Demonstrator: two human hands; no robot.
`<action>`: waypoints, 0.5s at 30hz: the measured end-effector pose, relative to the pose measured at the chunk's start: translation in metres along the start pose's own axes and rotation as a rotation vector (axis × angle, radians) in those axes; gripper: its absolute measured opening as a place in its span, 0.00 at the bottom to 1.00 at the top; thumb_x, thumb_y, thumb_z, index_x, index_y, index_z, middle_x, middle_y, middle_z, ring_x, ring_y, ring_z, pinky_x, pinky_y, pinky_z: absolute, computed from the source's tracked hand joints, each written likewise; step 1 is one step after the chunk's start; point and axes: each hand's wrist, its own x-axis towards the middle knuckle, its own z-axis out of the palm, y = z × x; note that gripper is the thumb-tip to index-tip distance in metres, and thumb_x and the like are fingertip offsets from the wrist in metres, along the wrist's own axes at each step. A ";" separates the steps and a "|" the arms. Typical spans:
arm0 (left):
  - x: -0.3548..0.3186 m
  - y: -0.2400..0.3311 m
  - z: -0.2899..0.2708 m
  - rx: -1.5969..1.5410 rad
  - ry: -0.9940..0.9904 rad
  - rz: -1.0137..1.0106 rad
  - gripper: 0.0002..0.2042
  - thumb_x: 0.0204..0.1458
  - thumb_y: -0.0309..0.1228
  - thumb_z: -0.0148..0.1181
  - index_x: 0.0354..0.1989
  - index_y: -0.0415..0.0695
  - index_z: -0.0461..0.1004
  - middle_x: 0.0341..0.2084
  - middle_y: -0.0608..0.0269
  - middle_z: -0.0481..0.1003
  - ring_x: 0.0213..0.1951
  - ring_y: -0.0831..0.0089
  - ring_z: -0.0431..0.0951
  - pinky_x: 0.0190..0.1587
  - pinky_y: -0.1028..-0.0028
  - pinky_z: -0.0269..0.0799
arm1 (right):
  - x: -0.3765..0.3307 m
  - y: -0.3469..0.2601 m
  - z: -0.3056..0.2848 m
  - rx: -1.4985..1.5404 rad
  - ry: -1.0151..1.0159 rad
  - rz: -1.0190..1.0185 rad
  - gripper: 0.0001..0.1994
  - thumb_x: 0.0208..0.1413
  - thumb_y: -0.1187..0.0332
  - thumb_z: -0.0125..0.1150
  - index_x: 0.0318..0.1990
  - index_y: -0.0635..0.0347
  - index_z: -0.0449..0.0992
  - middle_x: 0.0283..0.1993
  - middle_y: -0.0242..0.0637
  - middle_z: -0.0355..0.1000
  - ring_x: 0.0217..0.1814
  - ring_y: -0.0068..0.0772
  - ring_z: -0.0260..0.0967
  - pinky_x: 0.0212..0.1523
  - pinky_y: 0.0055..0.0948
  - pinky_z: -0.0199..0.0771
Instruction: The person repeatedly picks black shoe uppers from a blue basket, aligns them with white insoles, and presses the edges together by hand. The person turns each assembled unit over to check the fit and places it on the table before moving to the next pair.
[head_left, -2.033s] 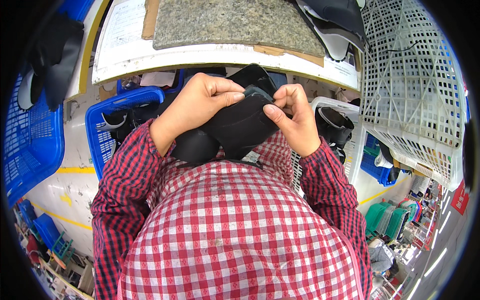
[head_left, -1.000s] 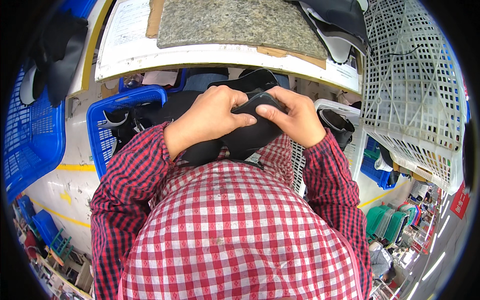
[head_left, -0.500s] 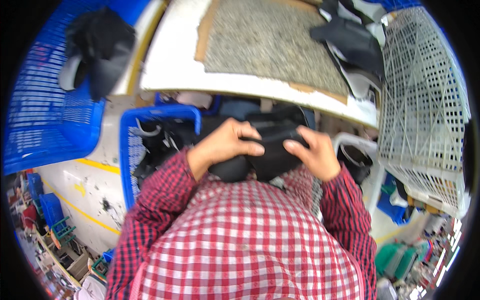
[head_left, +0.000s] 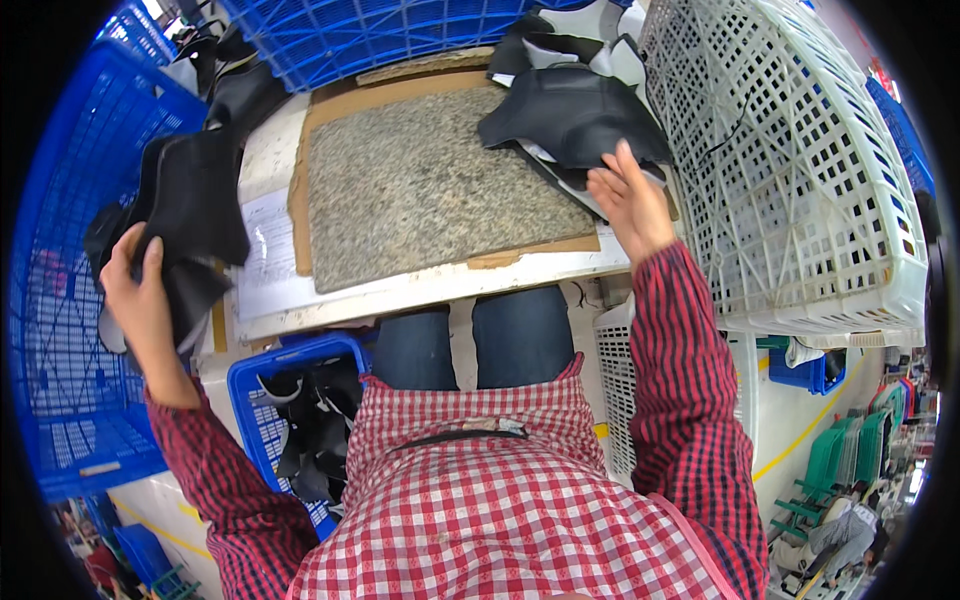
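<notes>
Left grip [head_left: 140, 300] clamped on a black leather shoe upper piece [head_left: 190, 215], thumb on the near face, fingers wrapped behind, held up at the left edge of the worktop [head_left: 420, 285] in front of a big blue crate [head_left: 60, 330]. Right grip [head_left: 630, 205] apart, palm flat and fingers spread, resting at the near edge of a stack of black cut leather pieces [head_left: 575, 120] at the far right corner of the worktop; whether fingertips pinch the top piece, cannot tell.

Nearest: red-and-white checked shirt [head_left: 500, 500], sleeves running out to both sides, blue-jeaned knees [head_left: 470, 340] tucked under the worktop edge. Down left of the knees, a small blue basket [head_left: 255, 400] holding more black pieces with white lining. Right of the knees, a white slotted basket [head_left: 620, 380].

On the worktop: a speckled grey stone slab [head_left: 430, 190] lying on a brown cardboard sheet [head_left: 340, 110], a white paper sheet [head_left: 265, 250] just left of it, partly under the held piece. Stack of pieces touching the slab's far right corner.

Farther right, a large white lattice crate [head_left: 800, 170] tilted against the worktop's side. Farthest, another blue crate [head_left: 380, 30] beyond the cardboard.
</notes>
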 end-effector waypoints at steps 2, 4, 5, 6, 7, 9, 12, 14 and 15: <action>0.002 0.019 0.027 0.219 0.080 0.241 0.25 0.55 0.33 0.71 0.62 0.44 0.75 0.51 0.53 0.80 0.57 0.58 0.75 0.61 0.62 0.68 | 0.035 0.002 0.019 0.175 0.131 0.145 0.30 0.61 0.56 0.72 0.63 0.67 0.70 0.52 0.44 0.75 0.51 0.32 0.71 0.51 0.31 0.75; -0.016 0.054 0.056 -0.068 -0.012 0.344 0.27 0.54 0.32 0.72 0.63 0.43 0.74 0.56 0.53 0.77 0.58 0.57 0.75 0.62 0.61 0.68 | 0.044 0.013 0.036 0.259 0.192 0.062 0.15 0.61 0.66 0.72 0.48 0.59 0.74 0.38 0.33 0.73 0.36 0.27 0.68 0.37 0.27 0.72; -0.027 0.077 0.067 -0.172 -0.145 0.369 0.27 0.54 0.31 0.72 0.63 0.42 0.74 0.59 0.51 0.75 0.59 0.55 0.75 0.63 0.61 0.68 | 0.038 0.020 0.044 0.318 0.217 -0.088 0.10 0.60 0.73 0.71 0.36 0.55 0.71 0.34 0.30 0.72 0.31 0.24 0.67 0.36 0.25 0.71; -0.038 0.096 0.079 -0.343 -0.265 0.340 0.26 0.55 0.30 0.71 0.63 0.41 0.73 0.60 0.52 0.75 0.59 0.57 0.75 0.61 0.63 0.71 | 0.029 0.027 0.049 0.221 0.146 -0.323 0.12 0.59 0.74 0.71 0.33 0.53 0.69 0.33 0.28 0.72 0.30 0.23 0.67 0.34 0.25 0.71; -0.039 0.117 0.081 -0.446 -0.435 0.331 0.26 0.57 0.30 0.70 0.64 0.39 0.72 0.62 0.52 0.74 0.59 0.59 0.76 0.59 0.64 0.74 | 0.012 0.029 0.053 0.133 0.121 -0.524 0.15 0.59 0.75 0.71 0.30 0.52 0.67 0.32 0.27 0.71 0.29 0.22 0.67 0.33 0.25 0.71; -0.042 0.149 0.092 -0.776 -0.535 0.119 0.24 0.60 0.30 0.67 0.64 0.40 0.71 0.60 0.53 0.75 0.58 0.63 0.77 0.51 0.68 0.79 | -0.032 0.041 0.051 -0.276 0.023 -0.769 0.14 0.57 0.75 0.72 0.29 0.54 0.68 0.28 0.29 0.69 0.28 0.28 0.68 0.30 0.29 0.71; -0.037 0.186 0.091 -0.974 -0.766 -0.066 0.22 0.64 0.32 0.63 0.66 0.41 0.70 0.58 0.55 0.76 0.56 0.68 0.78 0.41 0.73 0.84 | -0.087 0.066 0.051 -0.745 -0.242 -1.079 0.10 0.48 0.76 0.72 0.30 0.54 0.74 0.29 0.36 0.71 0.31 0.40 0.71 0.32 0.37 0.73; -0.033 0.198 0.081 -1.061 -1.013 -0.101 0.23 0.67 0.34 0.60 0.68 0.41 0.68 0.53 0.56 0.77 0.54 0.69 0.78 0.38 0.73 0.86 | -0.105 0.088 0.051 -0.705 -0.421 -0.918 0.09 0.43 0.75 0.70 0.33 0.53 0.78 0.34 0.38 0.75 0.37 0.45 0.75 0.39 0.41 0.77; -0.038 0.201 0.076 -0.994 -1.042 -0.140 0.24 0.65 0.32 0.62 0.67 0.41 0.67 0.49 0.59 0.78 0.53 0.70 0.78 0.38 0.74 0.86 | -0.111 0.102 0.046 -0.681 -0.481 -0.844 0.10 0.43 0.75 0.70 0.34 0.53 0.79 0.35 0.39 0.75 0.37 0.46 0.75 0.39 0.41 0.77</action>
